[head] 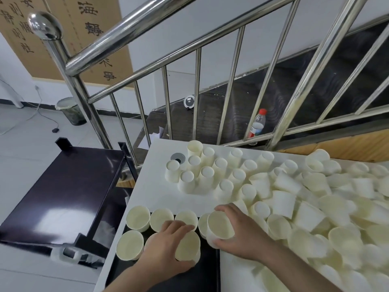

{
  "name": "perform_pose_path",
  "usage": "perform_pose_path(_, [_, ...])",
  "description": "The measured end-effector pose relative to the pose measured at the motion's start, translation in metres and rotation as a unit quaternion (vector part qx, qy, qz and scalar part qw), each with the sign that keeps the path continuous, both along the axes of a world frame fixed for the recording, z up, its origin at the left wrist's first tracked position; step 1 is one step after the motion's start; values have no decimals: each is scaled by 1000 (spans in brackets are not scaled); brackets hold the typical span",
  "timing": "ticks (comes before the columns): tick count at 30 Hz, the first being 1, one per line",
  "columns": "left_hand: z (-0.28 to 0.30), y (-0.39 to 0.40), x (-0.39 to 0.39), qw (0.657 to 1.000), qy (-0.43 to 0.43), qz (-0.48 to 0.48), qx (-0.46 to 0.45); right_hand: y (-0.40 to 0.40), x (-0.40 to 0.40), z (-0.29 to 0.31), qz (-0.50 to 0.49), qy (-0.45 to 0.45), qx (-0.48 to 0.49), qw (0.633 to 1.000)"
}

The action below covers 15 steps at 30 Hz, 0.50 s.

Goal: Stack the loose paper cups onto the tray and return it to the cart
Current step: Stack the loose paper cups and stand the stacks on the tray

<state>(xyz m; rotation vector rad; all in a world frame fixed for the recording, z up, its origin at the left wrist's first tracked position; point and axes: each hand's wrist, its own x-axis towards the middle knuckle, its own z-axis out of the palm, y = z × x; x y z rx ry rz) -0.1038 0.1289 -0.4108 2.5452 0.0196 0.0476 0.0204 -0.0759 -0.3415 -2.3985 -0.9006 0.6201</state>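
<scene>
From the head view we see our left hand (168, 247) with its fingers (179, 225) curled round a paper cup (188, 245) held mouth-up over the black tray (208, 268), which lies at the near left corner of the white desk (160, 197). Our right hand (242, 232) grips a second cup (220, 224) just beside the first, thumb on the near wall and fingers over the far rim, at the tray's right edge. Four cups stand upright in the tray's far row (162, 219), with one more (129, 244) in the near row at the left, close to the tray's edge. To the right, a big heap of loose cups (315, 207) covers the desk, many tipped on their sides; behind them a cluster of upturned cups (202, 171) stands base-up. The dark cart (63, 186) waits to the left, apart from the desk, by a steel stair railing (147, 49) with a plastic bottle (257, 123) behind it.

We judge the filling to be at an early stage. The risks we see: squeezing the thin walls could crease a cup; setting two down at once, so close together, could knock the standing rows over; and the near-left cup could drop off if the tray is nudged. Later, carrying the tray across to the cart could topple light, empty cups if we tilt it.
</scene>
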Motion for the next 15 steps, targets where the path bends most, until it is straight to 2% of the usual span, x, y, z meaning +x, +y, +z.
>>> perform_pose_path(8, [-11,-6,0,994,9,-68,84,-12,-32,-38,54,-31,-100,993])
perform_pose_path(15, [-33,-3,-2,992,3,-83,99,0,-42,-58,68,-63,-149,985])
